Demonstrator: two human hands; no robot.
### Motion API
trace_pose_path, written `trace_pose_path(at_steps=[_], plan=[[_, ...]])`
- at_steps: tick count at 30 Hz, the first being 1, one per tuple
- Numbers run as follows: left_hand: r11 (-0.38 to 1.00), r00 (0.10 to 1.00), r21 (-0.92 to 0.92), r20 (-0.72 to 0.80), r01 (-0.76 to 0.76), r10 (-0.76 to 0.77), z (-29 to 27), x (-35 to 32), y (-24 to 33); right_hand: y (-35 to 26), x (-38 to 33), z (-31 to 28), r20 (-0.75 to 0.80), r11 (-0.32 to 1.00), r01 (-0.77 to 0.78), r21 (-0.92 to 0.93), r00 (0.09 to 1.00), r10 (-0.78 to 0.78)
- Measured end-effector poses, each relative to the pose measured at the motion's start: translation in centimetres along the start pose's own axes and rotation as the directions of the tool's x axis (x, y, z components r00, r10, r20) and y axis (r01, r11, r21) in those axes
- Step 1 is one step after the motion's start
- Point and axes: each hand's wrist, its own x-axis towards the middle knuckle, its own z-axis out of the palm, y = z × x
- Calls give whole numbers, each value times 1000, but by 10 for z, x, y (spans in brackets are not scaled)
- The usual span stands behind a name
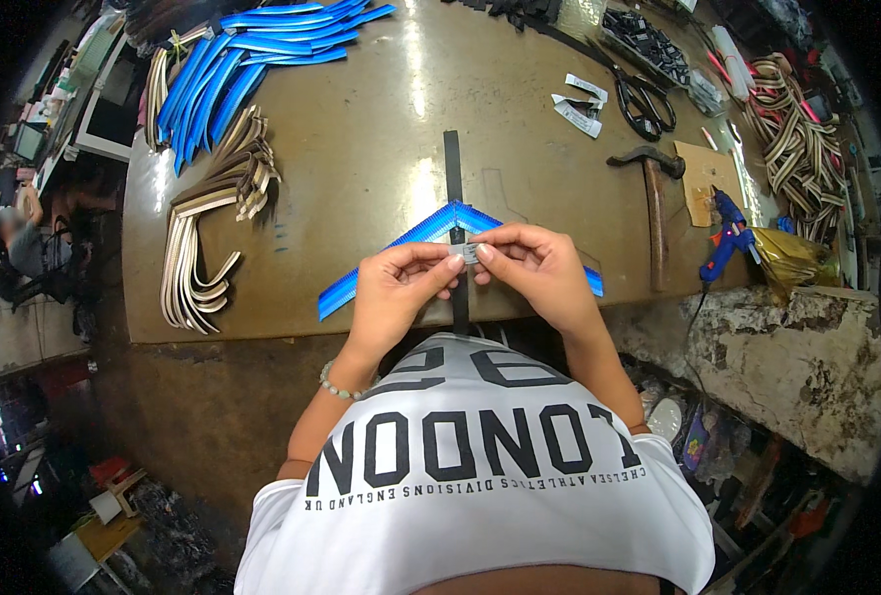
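My left hand (398, 288) and my right hand (536, 266) meet over the near edge of the brown worktable (361, 149). Between thumbs and forefingers of both they pinch a small grey label (470, 253). Under the hands lies a blue striped strap (412, 238) bent into a V shape, its point away from me. A narrow black strap (452, 169) runs straight from the V's point toward the far side and also passes under my hands toward me.
Piles of blue straps (252, 50) and beige-brown straps (212, 218) lie at the left. On the right are a hammer (653, 208), black scissors (644, 99), white labels (579, 104), a blue glue gun (728, 233) and more striped straps (797, 139). A person sits far left.
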Motion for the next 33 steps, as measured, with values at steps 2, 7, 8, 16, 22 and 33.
trace_pose_path(at_steps=[2,7,8,16,22,33], plan=[[1000,1000,31,-7,-3,3,1,0,0,0,-2,1,-8,1000,12,21,1000,-11],[994,1000,113,-23,-5,8,5,0,4,0,-2,1,-13,1000,-12,-7,1000,12],[994,1000,111,-16,-17,19,5,1,4,1,-1,0,-12,1000,-2,-5,1000,2],[986,999,162,-43,37,-31,1,3,-1,10,1,1,-88,998,-14,-55,996,9],[732,953,638,11,-240,303,-3,32,2,2,24,-2,-184,801,-17,-598,976,-117],[745,989,662,-42,-78,140,-8,59,1,3,47,-8,-173,610,-48,-791,974,-148]])
